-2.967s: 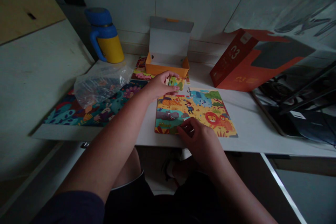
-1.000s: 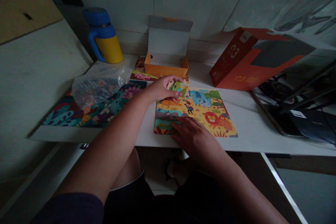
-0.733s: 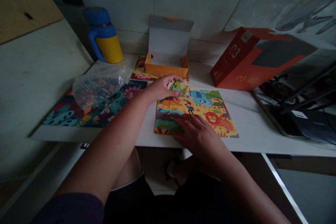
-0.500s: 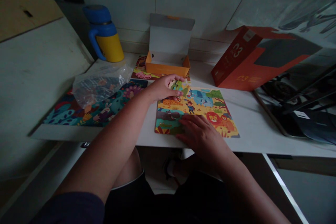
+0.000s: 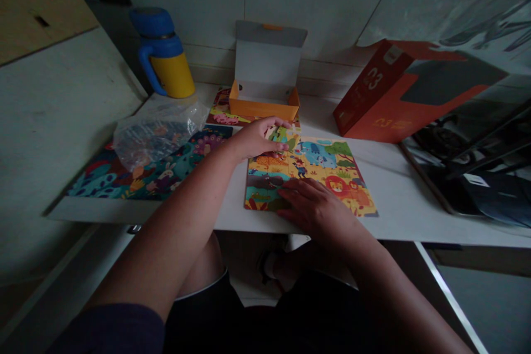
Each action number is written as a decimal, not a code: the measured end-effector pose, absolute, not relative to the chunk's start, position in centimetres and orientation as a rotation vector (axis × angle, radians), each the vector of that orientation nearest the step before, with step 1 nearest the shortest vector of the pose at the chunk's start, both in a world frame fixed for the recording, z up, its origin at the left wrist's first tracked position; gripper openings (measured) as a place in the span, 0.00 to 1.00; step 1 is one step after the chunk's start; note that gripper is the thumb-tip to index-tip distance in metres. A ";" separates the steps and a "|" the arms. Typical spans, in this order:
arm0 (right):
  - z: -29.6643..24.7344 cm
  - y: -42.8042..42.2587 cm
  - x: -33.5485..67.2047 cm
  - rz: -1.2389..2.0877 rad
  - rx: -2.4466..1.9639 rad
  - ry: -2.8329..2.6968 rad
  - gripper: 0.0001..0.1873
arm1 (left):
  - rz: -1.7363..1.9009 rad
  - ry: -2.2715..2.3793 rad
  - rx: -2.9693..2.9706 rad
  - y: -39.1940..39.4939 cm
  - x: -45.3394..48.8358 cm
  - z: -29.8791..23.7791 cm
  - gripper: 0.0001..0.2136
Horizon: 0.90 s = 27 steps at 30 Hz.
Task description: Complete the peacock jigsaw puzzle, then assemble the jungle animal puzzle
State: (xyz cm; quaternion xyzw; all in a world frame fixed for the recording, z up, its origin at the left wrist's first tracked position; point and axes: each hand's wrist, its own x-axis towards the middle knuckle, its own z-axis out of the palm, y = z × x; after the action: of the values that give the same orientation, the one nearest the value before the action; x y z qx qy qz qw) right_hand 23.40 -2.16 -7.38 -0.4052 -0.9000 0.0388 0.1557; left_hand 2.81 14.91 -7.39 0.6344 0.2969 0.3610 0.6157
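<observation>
A bright animal jigsaw puzzle (image 5: pixel 317 155) lies on the white desk in front of me. At its upper left corner, my left hand (image 5: pixel 263 138) curves its thumb and fingers around the edges of a green and yellow puzzle piece (image 5: pixel 282 134). Whether that piece sits fully flat is hard to tell. My right hand (image 5: pixel 317 204) rests palm down over the puzzle's lower middle, fingers stretched to the left and covering some of the picture. A hippo shows just left of its fingertips, and lions show to its right.
Behind the puzzle stands an open orange box (image 5: pixel 265 108), partly on another picture puzzle (image 5: pixel 219 116). Left are a dark blue animal puzzle (image 5: pixel 166 174), a clear plastic bag (image 5: pixel 153 133) and a blue-yellow jug (image 5: pixel 172 69). A red-orange box (image 5: pixel 373 113) and black equipment (image 5: pixel 477 188) stand right.
My right hand has shifted very slightly, with its fingers lying a little flatter on the puzzle. The left hand keeps its place at the upper left corner.
</observation>
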 end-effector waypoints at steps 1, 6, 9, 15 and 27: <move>-7.3 -2.1 23.4 0.120 -1.164 -2.579 0.16 | 0.829 0.684 1.462 14.9 2.8 -7.4 0.20; -7.1 -2.0 23.1 0.207 -1.178 -2.516 0.14 | 0.808 0.695 1.464 14.8 2.7 -7.2 0.21; -6.8 -1.6 22.9 0.230 -1.332 -2.212 0.10 | 0.805 0.676 1.523 14.9 2.7 -7.2 0.23; -6.0 0.8 22.7 0.288 -1.605 -1.685 0.20 | 0.638 0.534 1.709 14.8 2.8 -7.0 0.27; -7.4 0.7 25.5 0.767 -1.660 -1.324 0.28 | 0.495 0.524 1.503 14.3 2.3 -6.8 0.24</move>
State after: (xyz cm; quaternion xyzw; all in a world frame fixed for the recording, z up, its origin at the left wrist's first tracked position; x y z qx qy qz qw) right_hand 25.55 0.66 -7.36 -0.6648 -0.5300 0.3070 0.4277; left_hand 2.34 14.28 -6.81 0.6673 0.2326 0.2196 0.6725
